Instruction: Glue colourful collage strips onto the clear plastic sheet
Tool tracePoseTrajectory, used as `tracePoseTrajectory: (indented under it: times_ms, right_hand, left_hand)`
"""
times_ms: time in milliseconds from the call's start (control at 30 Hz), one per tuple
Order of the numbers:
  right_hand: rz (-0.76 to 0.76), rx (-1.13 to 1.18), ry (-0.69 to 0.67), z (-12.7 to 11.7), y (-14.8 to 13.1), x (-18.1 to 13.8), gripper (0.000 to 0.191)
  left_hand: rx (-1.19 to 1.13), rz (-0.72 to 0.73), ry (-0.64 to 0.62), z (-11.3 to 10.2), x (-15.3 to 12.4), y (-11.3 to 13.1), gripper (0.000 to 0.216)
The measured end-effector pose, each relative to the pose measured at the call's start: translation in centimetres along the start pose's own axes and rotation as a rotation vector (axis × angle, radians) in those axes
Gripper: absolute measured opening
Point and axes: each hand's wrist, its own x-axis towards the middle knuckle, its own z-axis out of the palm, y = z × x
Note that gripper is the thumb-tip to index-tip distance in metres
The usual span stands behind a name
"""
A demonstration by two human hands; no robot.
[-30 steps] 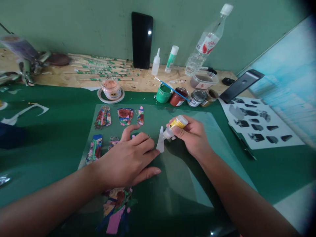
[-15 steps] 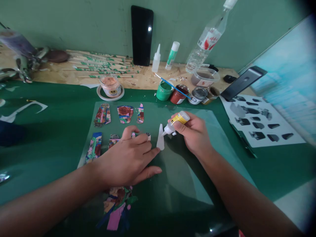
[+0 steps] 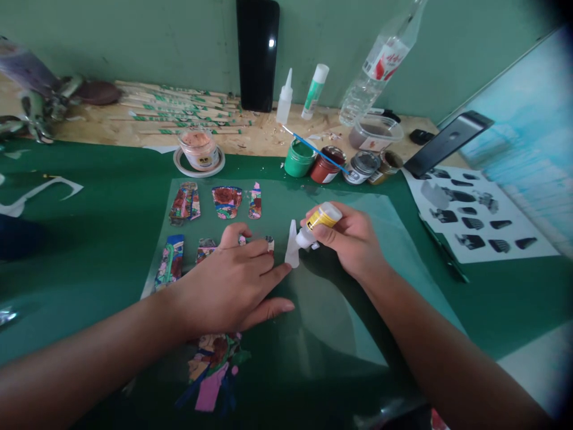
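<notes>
My right hand [image 3: 353, 239] grips a small glue bottle [image 3: 319, 224] with a yellow label, tilted nozzle-down over a narrow white cut-out piece [image 3: 292, 246]. The nozzle end is at the right side of that piece. With a fingertip, my left hand [image 3: 237, 275] touches the lower end of the white piece; its fingers are spread and it holds nothing. Under and beside the left hand lie colourful collaged pieces [image 3: 170, 261], some partly hidden by it. More of them, such as a cup-shaped piece [image 3: 227, 202], lie in a row above on the clear plastic sheet [image 3: 380, 227].
Paint jars [image 3: 299, 159] with a blue brush [image 3: 316, 149] across them stand behind the sheet. A peach-coloured jar [image 3: 198, 150] is at back left. Coloured scraps [image 3: 212, 382] lie in front. At right are a printed sheet [image 3: 483, 221] and a leaning phone [image 3: 450, 143].
The view has shifted slightly. The glue bottle has tipped a little more upright, its nozzle lower along the white piece. My left hand stays in the same place on the piece.
</notes>
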Motion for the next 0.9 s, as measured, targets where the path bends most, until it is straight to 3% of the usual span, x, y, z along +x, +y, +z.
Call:
tracePoseTrajectory:
  times_ms: [300,567,900]
  right_hand:
    - [-0.022,-0.025,-0.057,-0.05,-0.24,-0.10,0.025]
    - [-0.021,0.017,-0.062,-0.02,-0.13,-0.04,0.026]
    - [-0.011,0.012,-0.098,-0.02,-0.40,-0.15,0.024]
  left_hand:
    - [0.048,0.028,0.017,-0.03,0.02,-0.13,0.046]
    - [0.076,0.104,0.129,-0.31,-0.04,-0.23,0.032]
    - [0.075,0.054,0.092,-0.19,0.01,-0.32,0.033]
